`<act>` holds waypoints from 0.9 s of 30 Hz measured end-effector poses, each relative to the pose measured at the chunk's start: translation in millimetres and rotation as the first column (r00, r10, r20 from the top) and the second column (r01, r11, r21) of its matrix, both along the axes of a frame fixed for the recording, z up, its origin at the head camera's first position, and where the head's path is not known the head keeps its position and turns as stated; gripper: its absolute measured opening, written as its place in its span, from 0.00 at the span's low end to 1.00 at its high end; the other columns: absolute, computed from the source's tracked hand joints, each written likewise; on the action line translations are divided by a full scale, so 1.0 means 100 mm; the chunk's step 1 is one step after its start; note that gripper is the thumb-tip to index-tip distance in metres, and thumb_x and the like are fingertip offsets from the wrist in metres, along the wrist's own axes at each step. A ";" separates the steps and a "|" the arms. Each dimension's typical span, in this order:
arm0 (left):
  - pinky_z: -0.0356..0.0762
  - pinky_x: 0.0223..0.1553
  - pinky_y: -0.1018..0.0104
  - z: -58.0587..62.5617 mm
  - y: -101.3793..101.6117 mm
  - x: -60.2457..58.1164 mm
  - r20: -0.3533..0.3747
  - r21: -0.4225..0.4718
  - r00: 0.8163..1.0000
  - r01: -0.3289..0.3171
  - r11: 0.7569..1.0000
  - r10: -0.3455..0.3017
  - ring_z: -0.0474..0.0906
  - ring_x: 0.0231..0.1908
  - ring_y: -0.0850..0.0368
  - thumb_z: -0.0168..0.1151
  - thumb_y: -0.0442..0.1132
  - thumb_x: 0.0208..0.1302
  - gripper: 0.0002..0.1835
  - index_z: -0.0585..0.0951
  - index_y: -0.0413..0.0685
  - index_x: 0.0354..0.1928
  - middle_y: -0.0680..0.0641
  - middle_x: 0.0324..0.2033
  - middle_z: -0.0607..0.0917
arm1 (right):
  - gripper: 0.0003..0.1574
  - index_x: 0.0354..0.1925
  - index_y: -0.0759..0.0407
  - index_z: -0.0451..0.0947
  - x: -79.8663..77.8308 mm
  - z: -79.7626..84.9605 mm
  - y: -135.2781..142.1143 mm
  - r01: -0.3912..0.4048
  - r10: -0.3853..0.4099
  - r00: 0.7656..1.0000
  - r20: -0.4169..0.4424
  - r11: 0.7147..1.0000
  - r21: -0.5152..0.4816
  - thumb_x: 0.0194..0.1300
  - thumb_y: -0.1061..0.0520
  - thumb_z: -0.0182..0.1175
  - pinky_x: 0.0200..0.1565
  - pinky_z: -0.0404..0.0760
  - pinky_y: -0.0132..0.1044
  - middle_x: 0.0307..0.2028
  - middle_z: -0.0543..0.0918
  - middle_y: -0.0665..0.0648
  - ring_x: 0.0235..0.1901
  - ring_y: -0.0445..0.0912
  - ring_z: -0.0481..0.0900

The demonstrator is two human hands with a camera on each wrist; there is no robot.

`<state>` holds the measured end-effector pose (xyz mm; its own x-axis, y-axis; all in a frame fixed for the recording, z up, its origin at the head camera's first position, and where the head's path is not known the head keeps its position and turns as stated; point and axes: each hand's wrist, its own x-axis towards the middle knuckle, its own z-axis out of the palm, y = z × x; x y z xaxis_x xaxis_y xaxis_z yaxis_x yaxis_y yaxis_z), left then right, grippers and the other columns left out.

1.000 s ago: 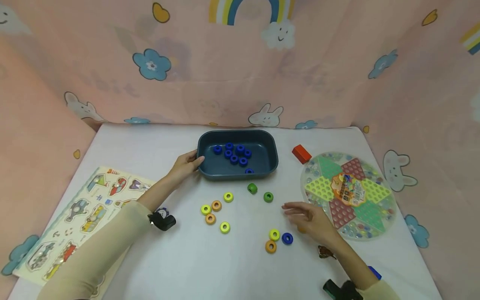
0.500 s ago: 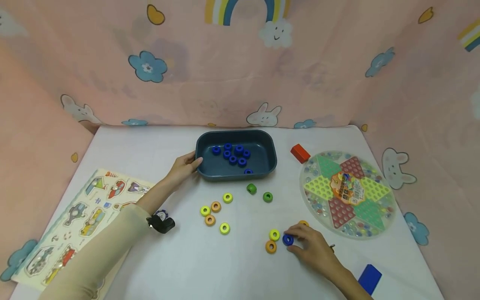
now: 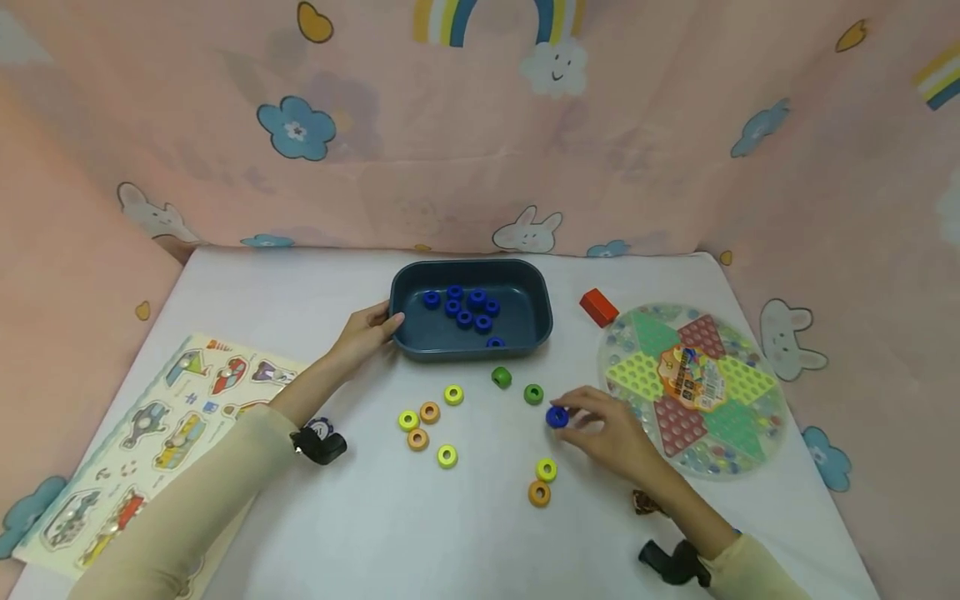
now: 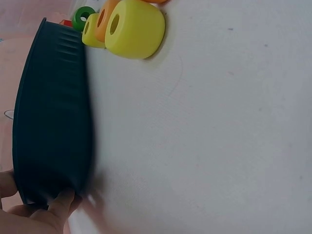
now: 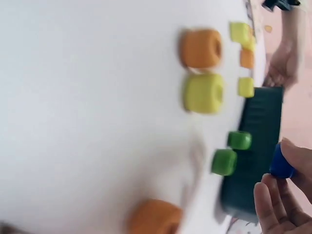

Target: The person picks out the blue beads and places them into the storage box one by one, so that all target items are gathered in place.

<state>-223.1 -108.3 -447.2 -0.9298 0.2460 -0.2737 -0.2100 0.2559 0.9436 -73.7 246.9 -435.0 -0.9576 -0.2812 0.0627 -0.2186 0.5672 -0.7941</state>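
Observation:
A dark teal tray (image 3: 517, 325) stands at the back middle of the table with several blue beads (image 3: 477, 298) inside. My left hand (image 3: 367, 335) grips its left end, thumb over the rim. In the left wrist view the fingers reach the tray's lower edge. My right hand (image 3: 611, 429) pinches one blue bead (image 3: 557, 417) between thumb and fingers, above the table in front of the tray. Close to it lie two green beads (image 3: 533, 394). A yellow bead (image 3: 546, 470) and an orange bead (image 3: 539, 493) lie nearer me.
Yellow and orange beads (image 3: 429, 412) are scattered left of centre. A round marble game board (image 3: 690, 387) lies at the right, with a red block (image 3: 599, 307) behind it. A picture puzzle board (image 3: 150, 442) lies at the left under my forearm. A brown patterned piece (image 3: 645, 502) shows beside my right wrist.
My right hand came down to the blue bead beside the yellow and orange ones, took it, and moved it up toward the tray. The left hand stays on the tray.

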 end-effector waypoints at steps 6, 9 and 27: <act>0.67 0.56 0.62 -0.01 -0.02 0.01 0.010 0.004 1.000 -0.015 1.000 0.015 0.63 0.61 0.47 0.50 0.40 0.70 0.29 0.55 0.39 0.69 0.37 0.64 0.62 | 0.20 0.45 0.61 0.81 -0.77 0.15 -0.23 -0.031 0.023 0.993 -0.117 0.997 -0.067 0.51 0.61 0.70 0.35 0.80 0.42 0.41 0.80 0.54 0.37 0.49 0.77; 0.66 0.56 0.62 -0.02 -0.02 0.01 0.010 0.007 1.000 -0.013 1.000 0.013 0.63 0.61 0.47 0.50 0.41 0.70 0.30 0.55 0.39 0.69 0.37 0.64 0.62 | 0.21 0.45 0.62 0.81 -1.14 0.20 -0.35 -0.027 0.028 0.989 -0.148 1.000 0.007 0.50 0.62 0.70 0.35 0.79 0.40 0.40 0.80 0.54 0.36 0.50 0.77; 0.67 0.55 0.61 -0.03 0.05 0.02 -0.018 0.024 1.000 -0.005 1.000 0.006 0.65 0.60 0.46 0.50 0.40 0.69 0.29 0.56 0.39 0.68 0.36 0.63 0.64 | 0.23 0.50 0.66 0.76 -2.12 0.08 -0.54 -0.096 0.085 0.995 0.044 0.880 0.465 0.55 0.63 0.66 0.42 0.74 0.42 0.40 0.78 0.61 0.39 0.51 0.74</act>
